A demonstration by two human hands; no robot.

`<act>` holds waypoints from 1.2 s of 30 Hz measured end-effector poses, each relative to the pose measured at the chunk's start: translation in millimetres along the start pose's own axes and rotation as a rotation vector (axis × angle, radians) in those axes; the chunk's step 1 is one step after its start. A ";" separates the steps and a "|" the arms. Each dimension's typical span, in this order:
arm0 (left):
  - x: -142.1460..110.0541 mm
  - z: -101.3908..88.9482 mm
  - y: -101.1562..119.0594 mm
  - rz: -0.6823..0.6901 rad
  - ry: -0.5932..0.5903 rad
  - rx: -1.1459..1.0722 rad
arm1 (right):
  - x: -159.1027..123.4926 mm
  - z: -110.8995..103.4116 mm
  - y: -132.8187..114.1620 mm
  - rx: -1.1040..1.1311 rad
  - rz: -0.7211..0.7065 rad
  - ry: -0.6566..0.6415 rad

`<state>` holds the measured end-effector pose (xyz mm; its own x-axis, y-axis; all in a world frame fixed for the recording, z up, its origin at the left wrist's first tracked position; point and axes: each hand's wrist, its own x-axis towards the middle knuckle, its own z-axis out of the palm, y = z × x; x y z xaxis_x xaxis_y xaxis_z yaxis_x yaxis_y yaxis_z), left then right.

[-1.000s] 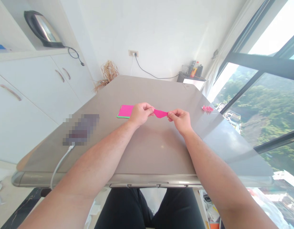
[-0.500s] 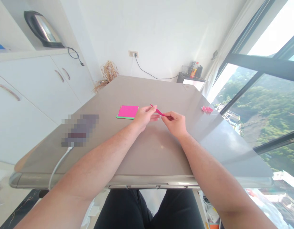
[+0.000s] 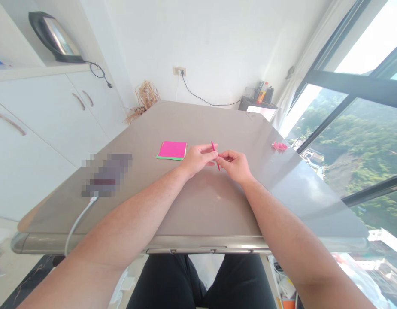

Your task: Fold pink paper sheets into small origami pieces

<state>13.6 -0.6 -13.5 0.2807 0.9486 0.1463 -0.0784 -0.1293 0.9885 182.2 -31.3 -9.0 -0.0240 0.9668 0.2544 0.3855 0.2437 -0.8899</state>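
Between my two hands is a narrow folded strip of pink paper, its ends showing above and below my fingers. My left hand pinches it from the left with thumb and fingers. From the right, my right hand closes its fingertips on the same strip, and the fingertips of both hands nearly meet. The middle of the strip is hidden by the fingers. Left of my left hand lies a stack of coloured paper, pink on top with a green edge below.
Small pink folded pieces lie near the table's right edge. At the left, a blurred-out dark object has a white cable running over the front edge. A small black stand with bottles is beyond the grey table.
The pink strip has turned from slanting between the hands to standing nearly upright across the fingertips. My hands have come closer together.
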 end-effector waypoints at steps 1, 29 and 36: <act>0.0 -0.6 -0.3 0.005 -0.003 0.007 | 0.3 -0.4 0.4 0.007 0.005 -0.007; 0.3 -0.8 -2.7 0.092 -0.027 0.172 | 2.0 2.6 5.0 0.026 -0.037 0.043; 0.5 2.7 -7.4 0.120 -0.076 0.188 | 0.7 7.1 3.5 -0.301 -0.158 0.101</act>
<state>16.9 0.1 -20.6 0.3523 0.8995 0.2585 0.0624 -0.2982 0.9525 177.0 -29.2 -14.6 -0.0196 0.9029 0.4294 0.6393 0.3415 -0.6890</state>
